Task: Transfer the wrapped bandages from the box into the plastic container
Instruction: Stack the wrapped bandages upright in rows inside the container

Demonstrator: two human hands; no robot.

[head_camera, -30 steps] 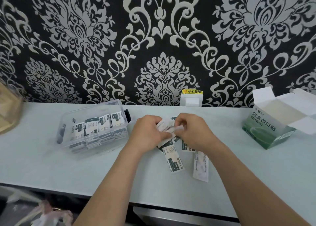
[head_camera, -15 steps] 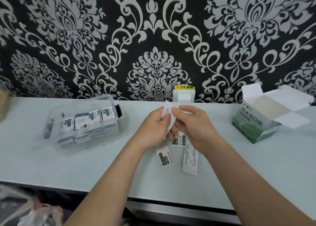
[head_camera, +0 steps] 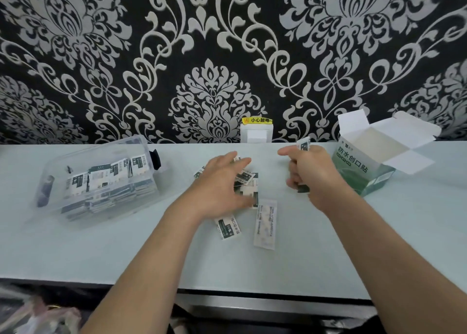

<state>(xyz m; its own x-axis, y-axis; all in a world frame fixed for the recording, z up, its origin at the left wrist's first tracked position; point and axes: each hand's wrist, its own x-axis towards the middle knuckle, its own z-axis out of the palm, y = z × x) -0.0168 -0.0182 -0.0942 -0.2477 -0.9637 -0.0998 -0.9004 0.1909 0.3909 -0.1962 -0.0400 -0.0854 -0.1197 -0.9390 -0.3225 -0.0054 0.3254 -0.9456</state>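
Observation:
A clear plastic container (head_camera: 75, 157) stands at the left of the counter, filled with several wrapped bandages (head_camera: 106, 179). The green and white bandage box (head_camera: 364, 167) sits open at the right. Loose wrapped bandages (head_camera: 249, 182) lie in a small pile at the centre, with one (head_camera: 227, 226) and a long white strip (head_camera: 265, 225) nearer me. My left hand (head_camera: 222, 182) hovers over the pile, fingers spread and empty. My right hand (head_camera: 310, 169) is closed around a stack of wrapped bandages (head_camera: 304, 144), just left of the box.
The pale counter (head_camera: 75, 245) runs along a black and silver patterned wall. A white wall socket (head_camera: 256, 133) with a yellow label sits behind the pile. The counter's front edge is near me, with crumpled plastic (head_camera: 38, 316) below at the left.
My hands were together holding bandages above the pile. They have parted: the right hand moved right with the stack, and the left hand opened and dropped over the pile.

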